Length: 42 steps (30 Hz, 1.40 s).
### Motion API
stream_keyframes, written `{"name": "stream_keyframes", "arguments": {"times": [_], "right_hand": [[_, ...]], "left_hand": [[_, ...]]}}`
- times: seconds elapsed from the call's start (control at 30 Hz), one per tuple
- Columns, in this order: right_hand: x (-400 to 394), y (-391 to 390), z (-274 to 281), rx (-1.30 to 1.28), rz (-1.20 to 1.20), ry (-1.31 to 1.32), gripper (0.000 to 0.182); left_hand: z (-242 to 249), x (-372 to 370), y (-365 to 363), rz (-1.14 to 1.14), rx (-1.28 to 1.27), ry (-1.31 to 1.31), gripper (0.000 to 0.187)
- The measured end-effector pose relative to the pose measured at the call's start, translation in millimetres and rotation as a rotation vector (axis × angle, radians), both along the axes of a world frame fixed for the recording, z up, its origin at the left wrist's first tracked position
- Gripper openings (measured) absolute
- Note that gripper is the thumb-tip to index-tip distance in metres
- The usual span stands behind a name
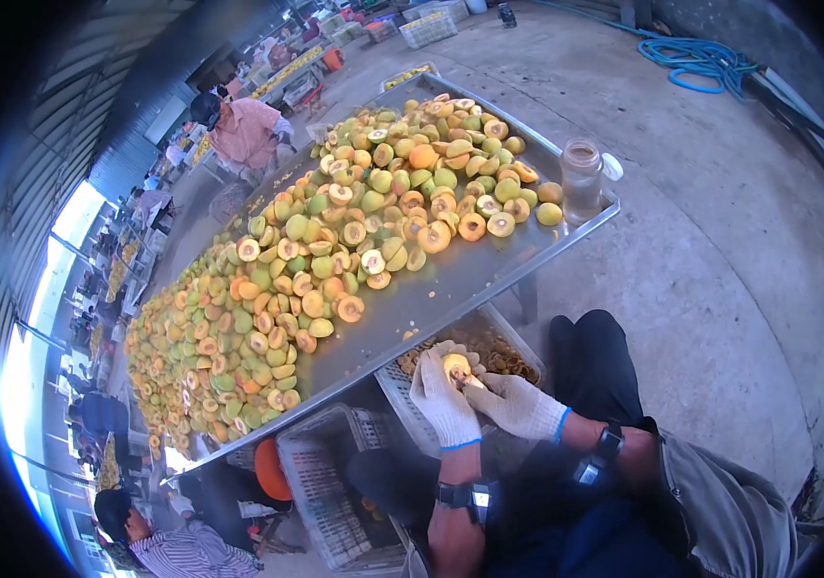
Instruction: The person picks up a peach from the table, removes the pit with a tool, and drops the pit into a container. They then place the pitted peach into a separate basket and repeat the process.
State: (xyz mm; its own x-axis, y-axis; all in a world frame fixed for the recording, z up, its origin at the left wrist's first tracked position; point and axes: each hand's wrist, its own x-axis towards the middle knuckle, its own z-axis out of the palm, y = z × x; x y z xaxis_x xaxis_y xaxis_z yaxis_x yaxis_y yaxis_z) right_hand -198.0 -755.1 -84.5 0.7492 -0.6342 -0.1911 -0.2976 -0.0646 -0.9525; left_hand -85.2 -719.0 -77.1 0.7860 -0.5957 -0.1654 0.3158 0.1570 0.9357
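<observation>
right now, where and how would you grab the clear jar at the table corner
Wrap the hand around the middle of the clear jar's body, coming from the outer corner of the metal table: it stands upright, and halved fruit crowds its other side. I'd avoid the white lid, which juts out beside the mouth and may be loose.

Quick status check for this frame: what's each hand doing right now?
Left hand: gloved, closed around a cut fruit.
Right hand: gloved, fingers at that fruit; whether it grips anything cannot be told.
</observation>
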Motion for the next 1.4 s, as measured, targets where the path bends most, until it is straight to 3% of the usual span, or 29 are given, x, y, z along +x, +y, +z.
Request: {"name": "stream_keyframes", "arguments": {"times": [0.1,0.17,0.2,0.23,0.3,0.37,0.47,0.57,0.67,0.8,0.9,1.07,1.13,1.27,1.4], "right_hand": [[6.7,-0.8,-17.4,0.046,-0.061,-0.122,0.048],[8.3,-10.6,-22.3,-0.078,-0.218,-0.070,0.047],[13.4,-19.5,-39.0,0.077,-0.293,-0.141,0.042],[11.3,-28.7,-27.5,-0.105,-0.358,-0.187,0.040],[12.4,-58.3,-5.9,-0.294,-0.374,-0.209,0.036],[20.7,-96.6,8.1,-0.480,-0.241,0.111,0.032],[53.1,-146.3,-21.0,-0.893,-0.143,0.136,0.025],[83.9,-177.4,-39.9,-1.002,-0.013,0.221,0.024],[111.7,-202.4,-68.9,-0.961,0.130,0.274,0.024],[129.6,-211.0,-68.8,-0.832,0.289,0.519,0.029],[129.5,-218.4,-59.5,-0.804,0.382,0.559,0.031],[88.2,-236.8,-45.8,-0.848,0.210,0.394,0.032],[63.1,-244.9,-35.0,-0.908,0.185,0.606,0.031],[32.4,-280.1,-52.8,-0.651,0.246,0.537,0.033],[44.1,-297.4,-66.0,-0.647,0.348,0.623,0.047]], "left_hand": [[-19.6,5.4,0.0,0.085,0.029,0.135,0.032],[-35.1,6.5,9.3,0.126,0.247,-0.703,0.030],[-41.8,15.3,12.7,0.115,0.234,-0.593,0.033],[-48.4,26.7,15.1,0.118,0.234,-0.592,0.033],[-58.8,45.6,20.0,0.045,-0.399,0.499,0.042],[-47.5,36.2,22.1,0.075,-0.397,0.523,0.048],[-38.2,32.6,22.4,-0.051,-0.519,0.677,0.050],[-43.3,33.5,25.4,-0.139,-0.589,0.719,0.050],[-39.7,29.4,28.3,-0.094,-0.576,0.772,0.050],[-46.4,36.1,30.2,-0.105,-0.555,0.813,0.049],[-51.1,40.1,29.1,-0.119,-0.542,0.800,0.049],[-52.6,43.8,26.0,-0.095,-0.522,0.775,0.049],[-53.8,45.7,28.3,-0.064,-0.464,0.754,0.048],[-69.5,47.5,27.8,-0.075,-0.473,0.799,0.046],[-71.4,41.7,26.7,-0.092,-0.385,0.780,0.044]]}}
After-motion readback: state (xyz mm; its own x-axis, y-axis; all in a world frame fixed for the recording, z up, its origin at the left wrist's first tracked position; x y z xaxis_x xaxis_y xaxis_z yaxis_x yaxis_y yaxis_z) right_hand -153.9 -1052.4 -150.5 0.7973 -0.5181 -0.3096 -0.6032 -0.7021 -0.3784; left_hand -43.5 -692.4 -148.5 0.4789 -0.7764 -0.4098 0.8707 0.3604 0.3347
